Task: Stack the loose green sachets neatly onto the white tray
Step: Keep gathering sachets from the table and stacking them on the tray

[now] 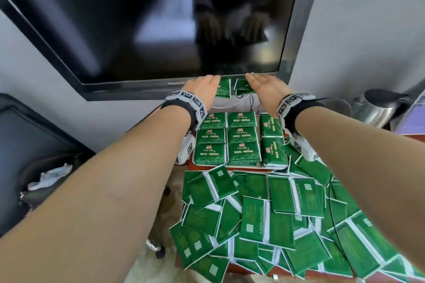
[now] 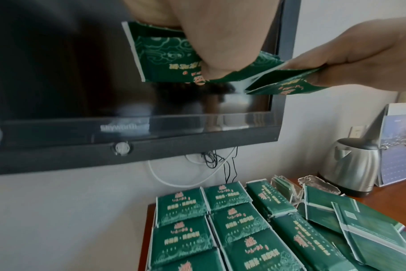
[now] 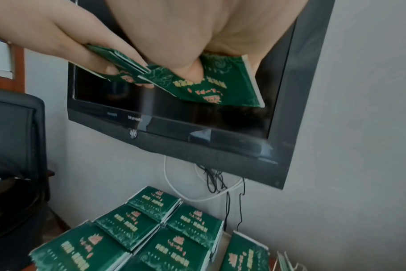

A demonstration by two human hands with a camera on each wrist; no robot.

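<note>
Both hands raised above the far end of the tabletop (image 1: 411, 139), at 12 o'clock from the sorted stacks, in front of the dark TV screen (image 1: 142, 20).

Left hand (image 1: 202, 86): thumb and fingers pinched on a small batch of green sachets (image 1: 223, 88), printed face towards the wrist camera. Right hand (image 1: 264, 86): likewise clamped on a second batch (image 1: 244, 86). The two batches are just beside each other, corners nearly meeting; whether they touch cannot be told. Judgement: batches are lifted clear so they can be merged and squared before being set down.

Sorted stacks (image 1: 226, 141) sit in tidy rows directly below the hands, faces up and edges aligned. The white tray (image 1: 273, 167) shows only as a pale strip at the stacks' near edge. Two narrower stacks stand turned sideways at 3 o'clock, probably to fit the leftover width.

Loose pile (image 1: 271, 218) lies at 6 o'clock from the stacks, overlapping, mostly back side up. Much remains; task roughly part-way.

Kettle (image 1: 377, 108) at 3 o'clock, well apart.
</note>
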